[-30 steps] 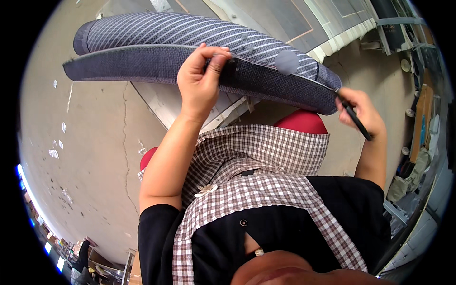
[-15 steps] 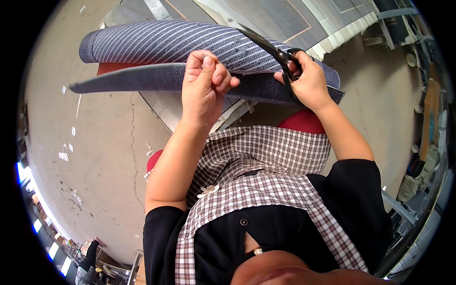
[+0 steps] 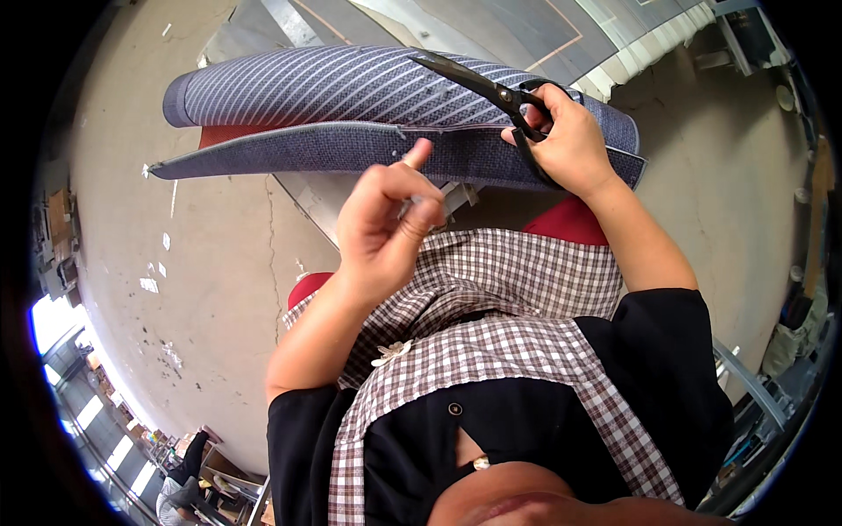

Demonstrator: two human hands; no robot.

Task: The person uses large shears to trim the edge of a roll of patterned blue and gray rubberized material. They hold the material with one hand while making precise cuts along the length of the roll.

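Note:
A blue-grey mat [image 3: 289, 92] with white diagonal stripes lies folded or rolled across the worktable in front of me. Its darker edge flap [image 3: 298, 151] faces me, and some reddish material [image 3: 230, 136] shows between the layers on the left. My right hand [image 3: 566, 145] grips black scissors [image 3: 503, 95] by the handles above the mat's right part; the blades point up and left and look together. In front of the flap, my left hand [image 3: 386, 219] is raised and slightly blurred. Its index finger sticks out while the thumb presses on curled fingers, perhaps with a pale scrap between them.
Beneath the mat is a grey worktable [image 3: 491, 31] with a pale padded edge [image 3: 658, 53]. White scraps [image 3: 149, 285] litter the concrete floor [image 3: 219, 333] at the left. Metal framing [image 3: 750, 381] stands at the right, and another person [image 3: 175, 495] is far off at the lower left.
My left hand has drawn back from the flap toward me, its index finger now stretched out. The right hand, still holding the scissors, has barely moved against the mat; the whole view has shifted slightly.

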